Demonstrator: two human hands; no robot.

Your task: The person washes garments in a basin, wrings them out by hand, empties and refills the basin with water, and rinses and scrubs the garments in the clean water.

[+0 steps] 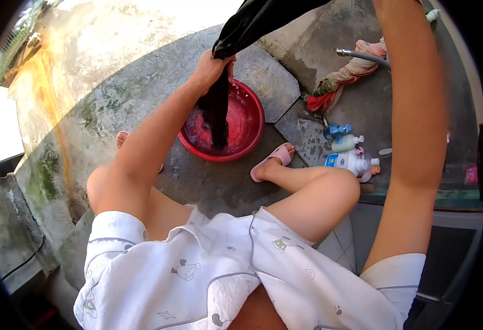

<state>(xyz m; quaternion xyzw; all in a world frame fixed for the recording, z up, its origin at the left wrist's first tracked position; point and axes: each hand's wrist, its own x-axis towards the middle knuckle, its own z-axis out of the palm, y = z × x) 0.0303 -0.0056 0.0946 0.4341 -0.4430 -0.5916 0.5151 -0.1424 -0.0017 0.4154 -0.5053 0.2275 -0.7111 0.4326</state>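
Observation:
My left hand (211,70) is closed around a black cloth (263,25), bunched tight in the fist. From that grip the cloth stretches up and right past the top edge of the view. Its lower part hangs into a red basin (259,113) on the ground, which holds some water. The end of the cloth rests in or just above that water; I cannot tell which. My right arm reaches up along the right side, and its hand is beyond the top edge.
Right of the basin stand a blue bottle (335,131), a pale green bottle (345,143) and a white bottle with a blue label (345,162). Behind them lie a twisted cloth (357,68) and a grey hose (365,55). My feet in pink slippers (271,158) flank the basin.

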